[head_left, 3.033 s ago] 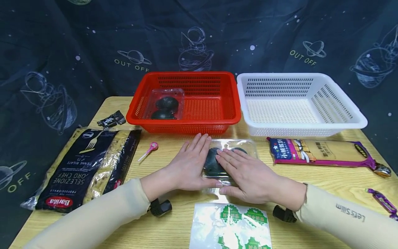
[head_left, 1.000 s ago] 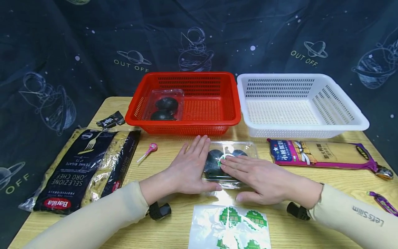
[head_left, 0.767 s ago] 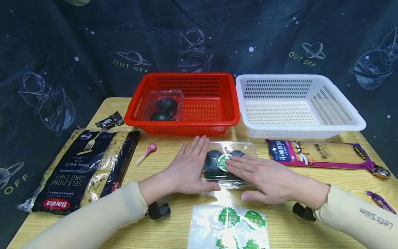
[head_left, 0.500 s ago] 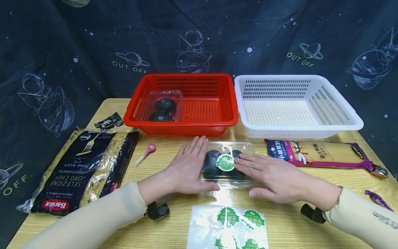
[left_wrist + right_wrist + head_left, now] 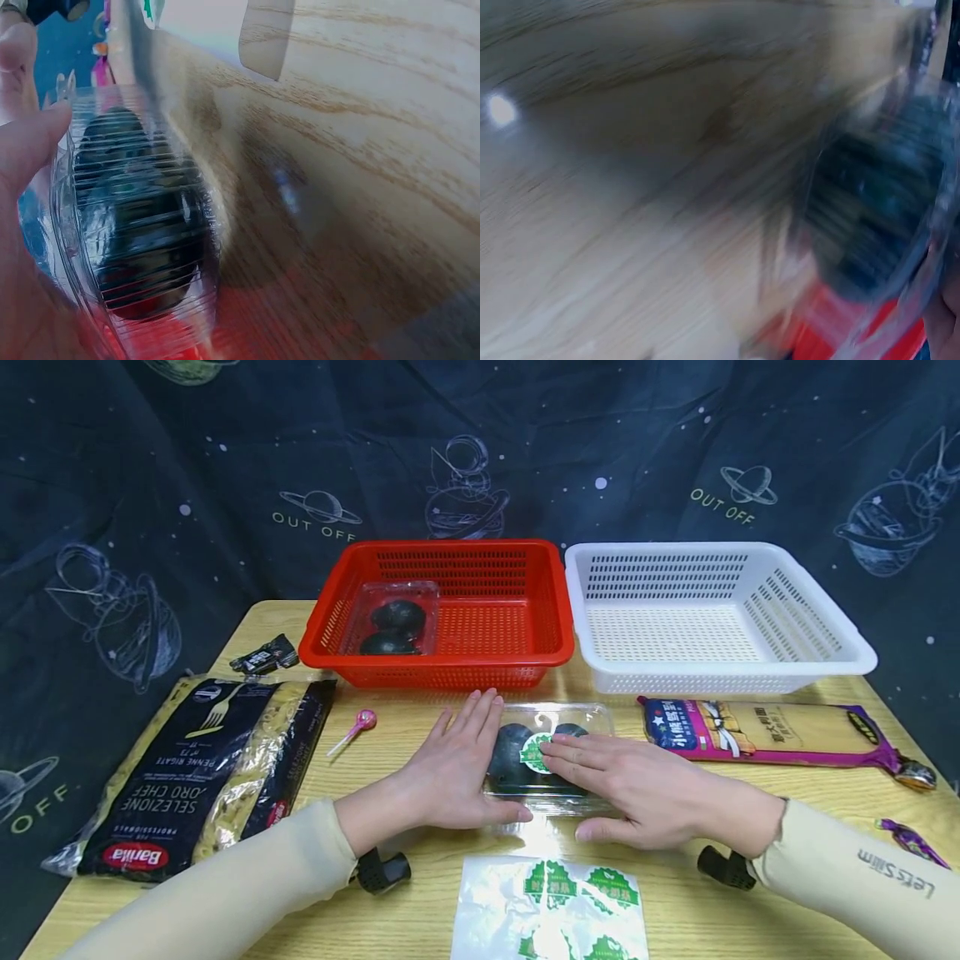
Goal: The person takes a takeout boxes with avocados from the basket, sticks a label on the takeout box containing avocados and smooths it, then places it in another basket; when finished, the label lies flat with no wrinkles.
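A clear plastic clamshell box (image 5: 555, 806) of dark, rounded, avocado-like fruits (image 5: 512, 760) lies on the table in the head view. On its lid is a round green-and-white sticker (image 5: 534, 753). My left hand (image 5: 453, 768) rests along the box's left side, fingers straight, with the thumb by the near edge. Straight fingers of my right hand (image 5: 637, 785) lie on the lid, their tips over the sticker's right edge. Ribbed walls of the clamshell box (image 5: 150, 217) show beside my thumb in the left wrist view. The right wrist view is blurred.
A sticker sheet (image 5: 502, 902) lies in front. Behind stand a red basket (image 5: 442, 672), holding another clamshell box (image 5: 426, 610), and a white basket (image 5: 720, 681). Left are a penne bag (image 5: 172, 768), lollipop (image 5: 364, 719) and black wrapper (image 5: 266, 654); right, a noodle packet (image 5: 780, 731) and purple candy (image 5: 911, 842).
My right hand has slid right across the lid, uncovering the sticker, then come back left onto its edge. My left hand stays in place.
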`<state>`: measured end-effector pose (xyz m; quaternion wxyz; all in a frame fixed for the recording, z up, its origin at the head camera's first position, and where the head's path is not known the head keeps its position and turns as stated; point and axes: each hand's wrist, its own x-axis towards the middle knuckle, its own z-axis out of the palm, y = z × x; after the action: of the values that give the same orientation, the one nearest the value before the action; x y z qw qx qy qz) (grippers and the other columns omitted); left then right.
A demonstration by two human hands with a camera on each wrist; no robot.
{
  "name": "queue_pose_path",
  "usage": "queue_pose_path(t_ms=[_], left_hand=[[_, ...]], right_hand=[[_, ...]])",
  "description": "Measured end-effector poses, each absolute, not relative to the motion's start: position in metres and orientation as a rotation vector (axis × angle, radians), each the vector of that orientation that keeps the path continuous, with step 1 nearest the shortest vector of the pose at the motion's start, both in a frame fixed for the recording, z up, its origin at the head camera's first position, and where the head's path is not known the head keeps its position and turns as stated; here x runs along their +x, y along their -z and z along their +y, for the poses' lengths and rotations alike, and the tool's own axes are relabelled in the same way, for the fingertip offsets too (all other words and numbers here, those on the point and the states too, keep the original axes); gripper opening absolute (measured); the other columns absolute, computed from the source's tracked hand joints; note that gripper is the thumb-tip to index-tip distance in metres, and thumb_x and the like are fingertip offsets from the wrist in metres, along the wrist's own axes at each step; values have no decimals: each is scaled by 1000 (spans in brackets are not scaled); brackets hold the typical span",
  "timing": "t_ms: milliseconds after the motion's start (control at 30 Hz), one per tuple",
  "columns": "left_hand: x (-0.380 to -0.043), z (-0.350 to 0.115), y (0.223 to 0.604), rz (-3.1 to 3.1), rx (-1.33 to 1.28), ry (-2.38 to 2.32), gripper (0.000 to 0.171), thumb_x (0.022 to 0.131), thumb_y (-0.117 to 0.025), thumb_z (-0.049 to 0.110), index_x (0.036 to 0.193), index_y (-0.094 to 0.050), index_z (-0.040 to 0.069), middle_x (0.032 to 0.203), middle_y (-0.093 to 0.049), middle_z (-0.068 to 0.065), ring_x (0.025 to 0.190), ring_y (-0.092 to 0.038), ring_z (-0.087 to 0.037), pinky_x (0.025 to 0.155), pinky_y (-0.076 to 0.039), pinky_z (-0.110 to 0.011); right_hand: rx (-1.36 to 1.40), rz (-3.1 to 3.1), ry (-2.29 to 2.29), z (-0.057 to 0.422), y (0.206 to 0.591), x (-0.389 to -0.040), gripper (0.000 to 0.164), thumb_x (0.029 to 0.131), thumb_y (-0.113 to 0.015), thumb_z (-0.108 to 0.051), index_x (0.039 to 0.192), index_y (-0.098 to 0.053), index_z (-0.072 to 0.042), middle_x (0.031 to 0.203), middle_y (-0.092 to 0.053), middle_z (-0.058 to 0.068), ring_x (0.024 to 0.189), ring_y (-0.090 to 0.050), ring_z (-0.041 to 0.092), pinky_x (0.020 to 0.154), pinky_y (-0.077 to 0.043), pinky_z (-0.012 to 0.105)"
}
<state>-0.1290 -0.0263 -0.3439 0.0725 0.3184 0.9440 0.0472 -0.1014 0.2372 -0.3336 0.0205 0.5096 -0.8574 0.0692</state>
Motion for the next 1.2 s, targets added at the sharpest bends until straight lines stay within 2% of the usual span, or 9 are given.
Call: queue_pose_path(t_ms=[167, 400, 600, 867, 1033, 1200], left_hand=[[-128, -27, 345, 2838, 962, -157, 125, 69, -48, 85, 153, -3, 3, 160, 1, -13, 146, 0, -30, 113, -13, -54], [-127, -29, 345, 2830, 953, -164, 124, 70, -48, 85, 153, -2, 4, 160, 5, -10, 146, 5, -27, 113, -11, -54], [-126, -29, 345, 2831, 955, -174, 124, 70, -46, 85, 153, -2, 4, 160, 3, -10, 146, 5, -27, 113, -13, -55], [-128, -28, 344, 2856, 953, -131, 124, 69, -47, 85, 153, -4, 5, 160, -2, -11, 146, 0, -29, 112, -15, -55], [-129, -27, 344, 2860, 951, -116, 124, 69, -47, 85, 153, -5, 4, 160, -4, -12, 146, -2, -29, 113, -15, -54], [-129, -27, 345, 2856, 950, -122, 125, 69, -48, 85, 153, -5, 4, 160, -4, -12, 146, -1, -29, 113, -14, -54]], right_hand=[[1635, -2663, -268, 220, 334, -103, 75, 93, -50, -55, 147, -35, -4, 152, -34, 9, 139, -32, 23, 110, -31, 41], [1630, -2731, -209, 200, 333, -104, 77, 95, -41, -57, 150, -28, -5, 156, -24, 7, 143, -21, 20, 113, -24, 39], [1561, -2744, -156, 197, 333, -106, 74, 96, -43, -53, 148, -30, -2, 155, -27, 10, 142, -24, 23, 113, -24, 40], [1445, -2775, -48, 203, 331, -105, 77, 97, -32, -60, 147, -33, -3, 153, -31, 13, 141, -26, 26, 113, -24, 41], [1406, -2756, -28, 206, 332, -103, 75, 97, -34, -59, 146, -36, -2, 151, -35, 13, 140, -30, 27, 112, -26, 41], [1380, -2742, -42, 213, 333, -101, 72, 95, -44, -55, 145, -39, -3, 149, -38, 13, 138, -33, 28, 111, -29, 41]])
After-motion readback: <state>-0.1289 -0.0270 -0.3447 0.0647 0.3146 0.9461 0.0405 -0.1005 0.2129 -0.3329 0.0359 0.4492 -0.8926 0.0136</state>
